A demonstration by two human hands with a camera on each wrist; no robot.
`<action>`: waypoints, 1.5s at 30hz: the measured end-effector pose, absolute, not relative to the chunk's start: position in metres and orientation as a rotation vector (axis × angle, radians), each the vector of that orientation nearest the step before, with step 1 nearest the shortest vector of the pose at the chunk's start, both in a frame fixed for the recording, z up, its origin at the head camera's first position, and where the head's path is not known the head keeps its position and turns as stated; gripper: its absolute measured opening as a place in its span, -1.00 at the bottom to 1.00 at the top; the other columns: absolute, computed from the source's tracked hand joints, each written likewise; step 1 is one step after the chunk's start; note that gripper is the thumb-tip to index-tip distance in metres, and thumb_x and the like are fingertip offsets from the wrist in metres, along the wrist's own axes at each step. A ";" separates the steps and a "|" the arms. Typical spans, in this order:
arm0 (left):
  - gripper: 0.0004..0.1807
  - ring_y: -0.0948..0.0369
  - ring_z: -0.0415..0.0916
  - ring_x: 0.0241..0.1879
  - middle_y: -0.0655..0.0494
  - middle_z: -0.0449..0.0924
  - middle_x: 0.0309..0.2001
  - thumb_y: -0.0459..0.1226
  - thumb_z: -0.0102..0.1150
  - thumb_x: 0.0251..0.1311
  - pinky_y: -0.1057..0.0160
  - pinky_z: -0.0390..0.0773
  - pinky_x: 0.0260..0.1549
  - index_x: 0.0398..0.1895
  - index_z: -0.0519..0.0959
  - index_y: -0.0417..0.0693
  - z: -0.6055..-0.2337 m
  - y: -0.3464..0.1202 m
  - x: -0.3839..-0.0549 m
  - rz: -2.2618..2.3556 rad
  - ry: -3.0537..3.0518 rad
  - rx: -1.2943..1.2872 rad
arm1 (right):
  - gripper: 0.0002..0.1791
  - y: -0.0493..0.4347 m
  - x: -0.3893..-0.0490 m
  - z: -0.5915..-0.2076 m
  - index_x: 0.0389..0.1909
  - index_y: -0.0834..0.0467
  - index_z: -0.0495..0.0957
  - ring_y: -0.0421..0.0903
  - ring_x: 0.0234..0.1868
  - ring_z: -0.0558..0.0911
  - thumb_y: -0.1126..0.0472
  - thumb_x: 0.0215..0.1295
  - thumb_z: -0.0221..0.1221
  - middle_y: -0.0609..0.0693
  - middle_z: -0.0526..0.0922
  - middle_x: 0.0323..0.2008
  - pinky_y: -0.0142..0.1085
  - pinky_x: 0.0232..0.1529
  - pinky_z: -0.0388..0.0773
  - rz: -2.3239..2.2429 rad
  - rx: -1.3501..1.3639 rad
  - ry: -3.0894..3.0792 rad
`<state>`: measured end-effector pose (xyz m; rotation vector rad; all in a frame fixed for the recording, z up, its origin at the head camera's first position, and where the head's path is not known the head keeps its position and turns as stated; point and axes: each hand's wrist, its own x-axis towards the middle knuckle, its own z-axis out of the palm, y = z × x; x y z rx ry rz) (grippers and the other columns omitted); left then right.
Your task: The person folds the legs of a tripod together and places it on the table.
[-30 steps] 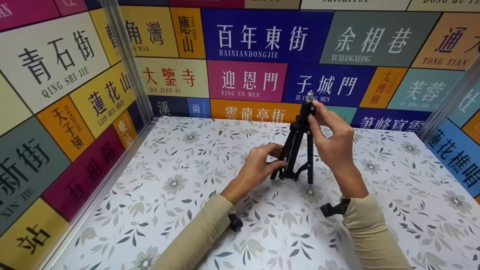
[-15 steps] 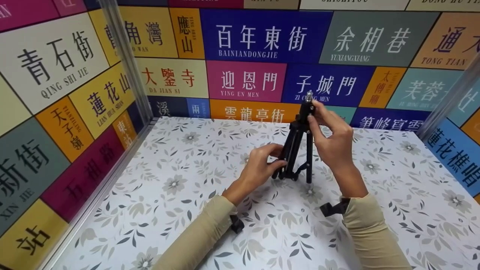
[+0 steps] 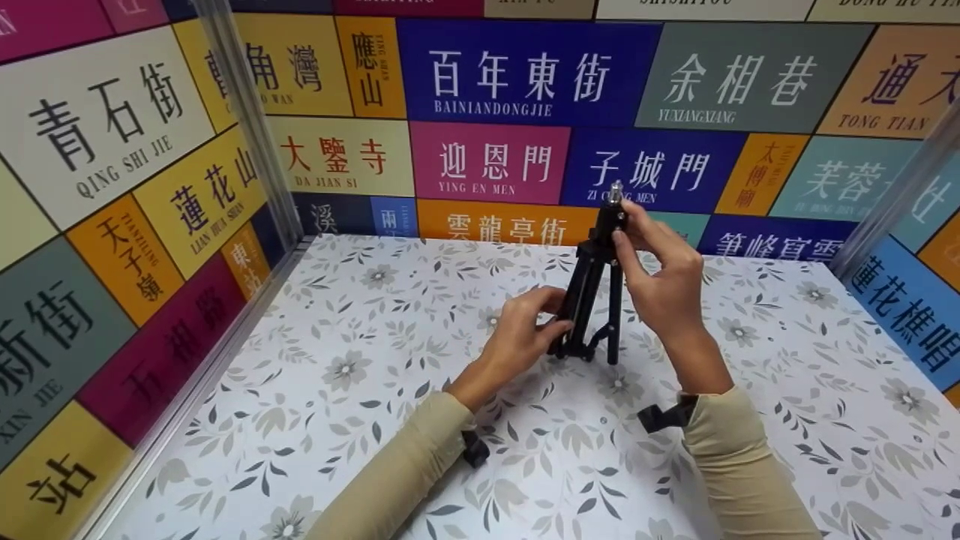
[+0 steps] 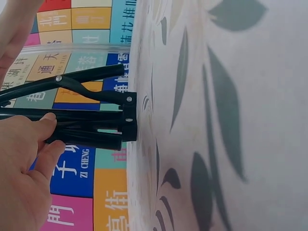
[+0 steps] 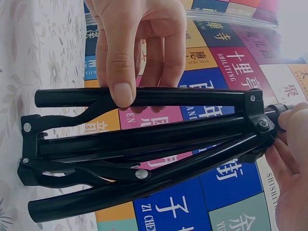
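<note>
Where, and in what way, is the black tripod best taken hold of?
Probably by the collar just under the metal tip, coming from the person's right, with a pinch. The tripod is nearly upright, so this slim part rises above the leg hinges and is easy to reach; the jointed legs might fold when squeezed. The right hand pinches it there.

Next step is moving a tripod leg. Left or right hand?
Left, I'd say. The left hand grips a leg of the black tripod directly. The right hand holds the neck above the legs, so it seems better placed to steady.
</note>
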<state>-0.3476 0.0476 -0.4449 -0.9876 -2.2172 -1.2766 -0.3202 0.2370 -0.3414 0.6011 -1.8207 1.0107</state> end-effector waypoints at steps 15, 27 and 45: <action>-0.64 0.39 0.65 -0.10 0.21 0.72 -0.11 -0.28 0.40 0.20 0.47 0.62 0.04 0.07 0.60 0.02 -0.446 0.050 -0.351 -1.274 -2.229 -0.969 | -0.50 0.247 -0.336 -0.351 0.29 -0.13 0.56 -0.19 -0.13 0.76 0.25 0.35 0.28 -0.12 0.75 -0.03 -0.47 -0.06 0.69 1.009 0.591 -1.853; -0.65 0.35 0.65 -0.09 0.14 0.71 -0.11 -0.32 0.39 0.20 0.46 0.66 0.01 0.06 0.59 -0.05 -0.449 0.054 -0.348 -1.307 -2.200 -0.976 | -0.50 0.249 -0.337 -0.354 0.29 -0.12 0.56 -0.19 -0.13 0.76 0.26 0.35 0.27 -0.11 0.76 -0.04 -0.45 -0.06 0.69 1.005 0.596 -1.854; -0.66 0.32 0.66 -0.11 0.13 0.71 -0.10 -0.34 0.37 0.22 0.47 0.68 -0.08 0.06 0.60 -0.05 -0.448 0.060 -0.350 -1.312 -2.166 -0.982 | -0.50 0.249 -0.337 -0.352 0.29 -0.09 0.56 -0.18 -0.15 0.75 0.27 0.35 0.27 -0.11 0.76 -0.05 -0.45 -0.05 0.69 1.002 0.612 -1.842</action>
